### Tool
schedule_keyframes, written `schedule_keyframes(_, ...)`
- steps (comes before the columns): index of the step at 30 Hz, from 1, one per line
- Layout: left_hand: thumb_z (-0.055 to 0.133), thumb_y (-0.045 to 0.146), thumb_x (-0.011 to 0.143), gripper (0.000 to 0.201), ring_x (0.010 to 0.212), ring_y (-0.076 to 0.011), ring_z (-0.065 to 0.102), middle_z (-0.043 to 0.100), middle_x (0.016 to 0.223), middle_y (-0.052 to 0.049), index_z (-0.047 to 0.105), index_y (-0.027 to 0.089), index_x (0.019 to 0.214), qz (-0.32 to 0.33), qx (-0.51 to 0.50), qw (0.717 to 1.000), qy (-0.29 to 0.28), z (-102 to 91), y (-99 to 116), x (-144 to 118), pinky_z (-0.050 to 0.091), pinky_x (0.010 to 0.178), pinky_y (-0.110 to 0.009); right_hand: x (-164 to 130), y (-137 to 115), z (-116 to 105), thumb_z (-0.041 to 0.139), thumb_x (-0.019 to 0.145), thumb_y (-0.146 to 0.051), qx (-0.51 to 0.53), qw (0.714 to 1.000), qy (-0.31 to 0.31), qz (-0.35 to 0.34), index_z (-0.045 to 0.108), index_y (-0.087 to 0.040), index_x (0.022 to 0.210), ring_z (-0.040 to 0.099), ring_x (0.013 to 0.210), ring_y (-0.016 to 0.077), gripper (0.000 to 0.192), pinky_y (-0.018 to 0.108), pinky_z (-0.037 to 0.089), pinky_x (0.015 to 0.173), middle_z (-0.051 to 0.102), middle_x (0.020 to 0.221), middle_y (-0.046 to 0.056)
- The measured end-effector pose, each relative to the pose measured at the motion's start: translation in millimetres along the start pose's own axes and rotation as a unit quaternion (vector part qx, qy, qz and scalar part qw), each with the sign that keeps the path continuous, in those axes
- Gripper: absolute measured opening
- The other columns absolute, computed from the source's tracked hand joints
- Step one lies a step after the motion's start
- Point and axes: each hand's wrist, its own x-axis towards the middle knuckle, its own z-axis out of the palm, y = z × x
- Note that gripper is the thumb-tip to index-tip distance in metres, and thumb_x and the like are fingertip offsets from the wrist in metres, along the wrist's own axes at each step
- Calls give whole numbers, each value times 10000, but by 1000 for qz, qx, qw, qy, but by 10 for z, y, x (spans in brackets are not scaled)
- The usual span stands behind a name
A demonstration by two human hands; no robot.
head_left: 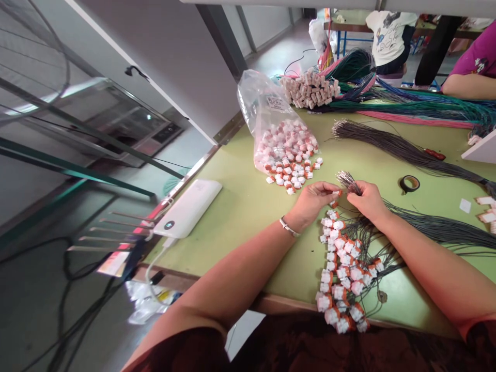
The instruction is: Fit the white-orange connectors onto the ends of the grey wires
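Note:
My left hand (315,201) pinches a small white and orange connector (336,194) between thumb and fingers. Close on its right, my right hand (368,199) is closed around a bundle of dark wires (349,181), whose bare metal terminals point up and to the left. Below both hands lies a pile of white and orange connectors (343,258) with dark wires attached, reaching to the table's front edge. Loose connectors (292,175) spill from the mouth of a clear plastic bag (267,111) beyond my left hand.
A white power bank (189,209) with a cable lies at the table's left edge. Black tape (409,184) sits to the right, near another dark wire bundle (403,147). Green, blue and pink wires (411,106) with beige connectors (310,89) run along the back. Two other people are beyond.

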Motion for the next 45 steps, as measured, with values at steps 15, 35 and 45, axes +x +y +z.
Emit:
schedule_keyframes(15, 789, 205, 604, 154, 709, -125, 612, 698, 830, -53, 694, 132, 701, 30, 53, 998, 8, 103, -56, -5, 510, 709, -287, 20, 75, 28, 531, 615, -325, -18, 1000, -23, 5, 550, -179, 637, 399, 528, 110, 149, 247, 305, 501, 498, 545, -29)
schedule_keyframes(35, 823, 204, 577, 227, 705, -109, 631, 708, 756, -29, 695, 123, 746, -24, -10, 999, 23, 61, -35, -3, 498, 773, -282, 18, 45, 33, 543, 594, -327, 20, 999, -32, 35, 536, -182, 631, 367, 482, 91, 150, 244, 271, 478, 489, 518, -42)
schedule_keyframes(45, 774, 193, 609, 166, 675, -97, 596, 678, 713, -8, 659, 131, 713, -1, 58, 998, 21, 88, -52, 13, 481, 705, -244, 21, 120, 69, 554, 621, -322, -44, 999, -18, -12, 558, -185, 640, 411, 486, 108, 139, 248, 301, 476, 529, 532, -20)
